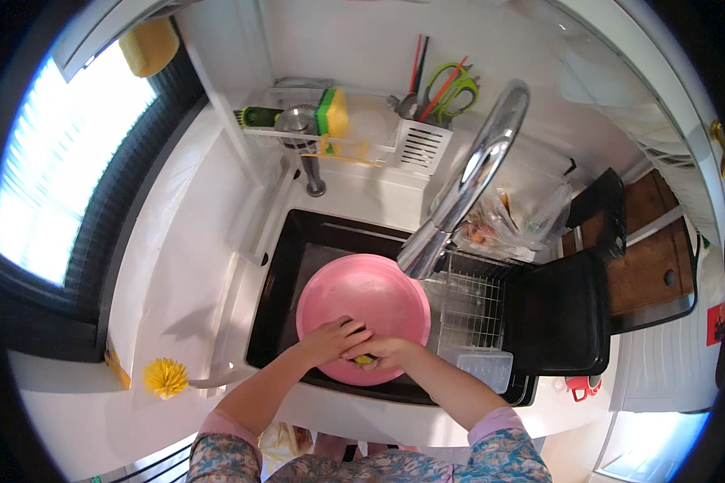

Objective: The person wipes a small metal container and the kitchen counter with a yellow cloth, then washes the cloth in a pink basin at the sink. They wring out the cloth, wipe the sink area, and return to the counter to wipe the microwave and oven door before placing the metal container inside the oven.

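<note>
A round pink plastic basin [365,293] stands in the black sink [278,290]. Over its near part my left hand [332,339] and my right hand [382,351] meet, with fingers overlapping. Between them is a small yellow and dark item [364,359], mostly covered by the fingers, so its kind cannot be told. My right hand is closed around it from the right; the left hand's fingers lie against it and the right hand. The chrome faucet [459,199] reaches over the basin's right rim, and no running water can be made out.
Right of the basin are a wire dish rack [472,302], a clear plastic container [486,369] and a black tray [559,314]. Behind the sink, a caddy holds a yellow-green sponge [332,113] beside green-handled scissors [456,90]. A yellow-bristled brush [165,378] lies left.
</note>
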Demonstrator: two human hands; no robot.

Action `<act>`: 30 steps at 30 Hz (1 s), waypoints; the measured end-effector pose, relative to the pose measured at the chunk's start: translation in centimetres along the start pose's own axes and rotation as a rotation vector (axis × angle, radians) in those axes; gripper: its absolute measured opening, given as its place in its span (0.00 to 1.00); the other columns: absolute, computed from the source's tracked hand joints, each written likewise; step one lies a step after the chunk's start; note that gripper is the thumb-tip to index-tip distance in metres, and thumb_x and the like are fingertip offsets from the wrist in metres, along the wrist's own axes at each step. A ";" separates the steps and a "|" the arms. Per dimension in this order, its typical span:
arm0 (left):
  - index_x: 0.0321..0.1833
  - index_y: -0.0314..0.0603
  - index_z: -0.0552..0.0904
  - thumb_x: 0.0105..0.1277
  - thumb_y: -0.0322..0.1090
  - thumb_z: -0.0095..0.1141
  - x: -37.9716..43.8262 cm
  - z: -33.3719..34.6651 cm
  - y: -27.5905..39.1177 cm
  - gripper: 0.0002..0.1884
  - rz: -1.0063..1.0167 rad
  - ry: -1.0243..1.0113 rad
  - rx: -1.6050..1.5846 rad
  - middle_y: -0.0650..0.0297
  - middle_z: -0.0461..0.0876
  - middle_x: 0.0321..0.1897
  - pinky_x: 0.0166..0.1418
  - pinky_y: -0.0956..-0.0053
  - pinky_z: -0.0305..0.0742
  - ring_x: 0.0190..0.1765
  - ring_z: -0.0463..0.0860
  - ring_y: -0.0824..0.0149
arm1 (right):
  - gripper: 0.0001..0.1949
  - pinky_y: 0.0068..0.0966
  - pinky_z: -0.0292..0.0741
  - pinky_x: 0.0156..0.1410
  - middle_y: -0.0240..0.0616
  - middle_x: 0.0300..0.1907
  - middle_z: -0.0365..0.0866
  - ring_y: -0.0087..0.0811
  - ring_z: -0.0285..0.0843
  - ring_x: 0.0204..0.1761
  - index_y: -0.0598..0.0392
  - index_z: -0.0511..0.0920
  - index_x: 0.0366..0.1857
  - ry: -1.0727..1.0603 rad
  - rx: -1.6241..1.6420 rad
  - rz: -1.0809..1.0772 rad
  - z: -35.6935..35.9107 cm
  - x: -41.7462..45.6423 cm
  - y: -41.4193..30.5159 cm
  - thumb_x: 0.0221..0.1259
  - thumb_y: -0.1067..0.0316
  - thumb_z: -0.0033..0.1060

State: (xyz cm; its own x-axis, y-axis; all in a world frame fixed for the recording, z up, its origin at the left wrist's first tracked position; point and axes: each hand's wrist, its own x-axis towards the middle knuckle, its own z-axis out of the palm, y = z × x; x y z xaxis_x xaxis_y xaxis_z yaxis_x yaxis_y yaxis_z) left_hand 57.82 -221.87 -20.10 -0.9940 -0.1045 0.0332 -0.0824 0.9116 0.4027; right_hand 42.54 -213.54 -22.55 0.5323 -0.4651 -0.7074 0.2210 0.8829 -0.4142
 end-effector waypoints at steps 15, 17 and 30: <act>0.30 0.39 0.81 0.51 0.32 0.56 2.8 5.1 0.1 0.06 -0.410 -0.111 -0.029 0.56 0.82 0.29 0.38 0.64 0.80 0.35 0.84 0.57 | 0.09 0.27 0.73 0.28 0.36 0.21 0.77 0.28 0.76 0.23 0.56 0.79 0.30 0.539 -0.960 -0.056 -0.7 1.5 -0.8 0.47 0.66 0.66; 0.29 0.41 0.83 0.49 0.31 0.56 3.0 5.0 0.1 0.06 -0.447 -0.135 -0.019 0.55 0.83 0.29 0.38 0.64 0.80 0.35 0.84 0.57 | 0.11 0.28 0.76 0.31 0.39 0.23 0.81 0.29 0.80 0.26 0.58 0.80 0.33 0.588 -1.030 -0.073 -1.2 2.0 -0.4 0.46 0.65 0.67; 0.31 0.48 0.85 0.51 0.37 0.56 2.4 4.2 0.6 0.08 -0.775 -0.204 -0.126 0.58 0.85 0.32 0.40 0.63 0.79 0.37 0.85 0.58 | 0.10 0.35 0.78 0.36 0.46 0.28 0.84 0.42 0.83 0.29 0.52 0.84 0.29 0.686 -1.442 -0.066 -1.9 4.4 0.1 0.48 0.61 0.59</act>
State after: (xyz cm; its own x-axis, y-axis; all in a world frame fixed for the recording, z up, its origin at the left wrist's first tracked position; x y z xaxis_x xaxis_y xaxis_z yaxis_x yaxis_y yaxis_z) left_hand 55.07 -219.96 -23.59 -0.6525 -0.6020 -0.4602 -0.7561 0.5571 0.3434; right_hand 43.30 -215.62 -26.77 0.0142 -0.7890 -0.6142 -0.9058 0.2500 -0.3421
